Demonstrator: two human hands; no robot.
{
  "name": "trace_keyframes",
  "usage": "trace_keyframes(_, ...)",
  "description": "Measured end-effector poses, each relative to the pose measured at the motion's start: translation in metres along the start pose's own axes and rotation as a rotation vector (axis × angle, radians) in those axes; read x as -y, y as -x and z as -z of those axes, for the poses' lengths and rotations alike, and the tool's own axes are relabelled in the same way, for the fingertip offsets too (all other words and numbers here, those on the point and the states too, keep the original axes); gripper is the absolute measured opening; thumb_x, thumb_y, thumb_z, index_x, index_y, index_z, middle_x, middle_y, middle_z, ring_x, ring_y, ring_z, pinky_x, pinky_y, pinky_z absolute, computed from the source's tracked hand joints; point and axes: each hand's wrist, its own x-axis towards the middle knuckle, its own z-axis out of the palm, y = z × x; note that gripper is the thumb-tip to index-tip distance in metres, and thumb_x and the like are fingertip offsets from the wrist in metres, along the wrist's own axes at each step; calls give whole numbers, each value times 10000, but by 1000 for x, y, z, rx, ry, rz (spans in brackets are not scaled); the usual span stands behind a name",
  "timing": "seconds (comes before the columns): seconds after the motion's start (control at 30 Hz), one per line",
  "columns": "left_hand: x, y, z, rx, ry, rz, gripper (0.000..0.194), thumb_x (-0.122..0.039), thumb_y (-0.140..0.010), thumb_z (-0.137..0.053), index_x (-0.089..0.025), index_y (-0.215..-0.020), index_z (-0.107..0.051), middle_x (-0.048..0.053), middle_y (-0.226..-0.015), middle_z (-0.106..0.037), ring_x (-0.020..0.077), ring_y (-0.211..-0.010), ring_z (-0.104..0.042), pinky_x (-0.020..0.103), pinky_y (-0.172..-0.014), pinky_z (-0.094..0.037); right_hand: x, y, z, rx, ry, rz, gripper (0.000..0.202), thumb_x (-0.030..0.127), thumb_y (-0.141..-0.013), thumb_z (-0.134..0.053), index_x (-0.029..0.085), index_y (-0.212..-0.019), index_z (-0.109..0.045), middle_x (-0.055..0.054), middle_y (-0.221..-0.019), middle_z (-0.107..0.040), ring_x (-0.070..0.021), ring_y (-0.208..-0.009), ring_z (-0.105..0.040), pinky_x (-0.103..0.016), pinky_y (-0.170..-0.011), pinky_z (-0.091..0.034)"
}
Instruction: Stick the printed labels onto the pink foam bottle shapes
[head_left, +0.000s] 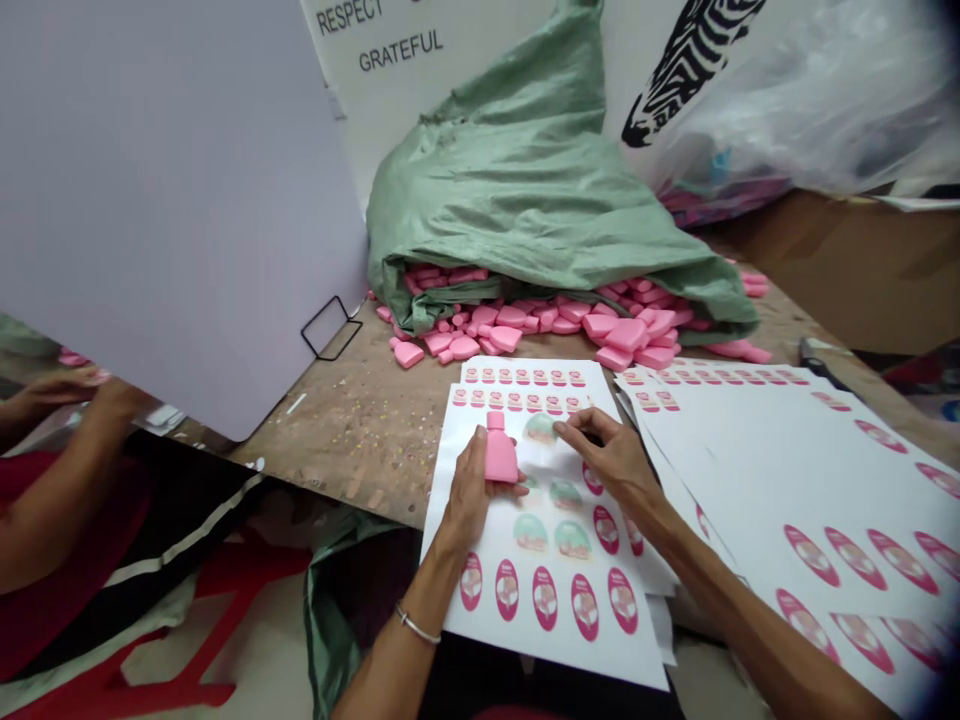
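Where one green sack (517,200) lies over loose bottles (630,335) on the worktop (360,430), before a lettered wall (375,120), the left hand (469,480) grips one pink bottle (501,450) above a sheet (637,660) overhanging the near edge. The right hand (615,455) pinches one green sticker (538,428); five ovals (545,598) line the sheet's bottom.

You have soft, even light, brightest on the white sheets (750,460); shadow lies under the table (360,440); the plastic bag (810,120) shines hazily; right-hand corners darken; sticker print (545,598) seems blurred.
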Motion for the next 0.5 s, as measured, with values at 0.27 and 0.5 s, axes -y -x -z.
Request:
trace_keyframes(0.27, -10, 9, -10, 5, 178, 108, 583, -622, -844, -429, -97, -949, -660, 106, -786, -694, 203, -682, -671, 307, -571, -580, 30, 19, -7, 171, 33, 51, 341, 491, -771, -629, 219, -953, -724, -27, -787, -696, -157, -654, -589, -285, -598, -478)
trace_keyframes(0.5, -14, 13, -11, 45, 185, 96, 589, -629, -851, -411, -110, -989, -654, 89, -776, -700, 199, -678, -677, 325, -604, -585, 30, 23, -11, 179, 31, 88, 323, 489, -773, -623, 217, -897, -743, -31, -763, -720, -182, -666, -629, -298, -590, -506)
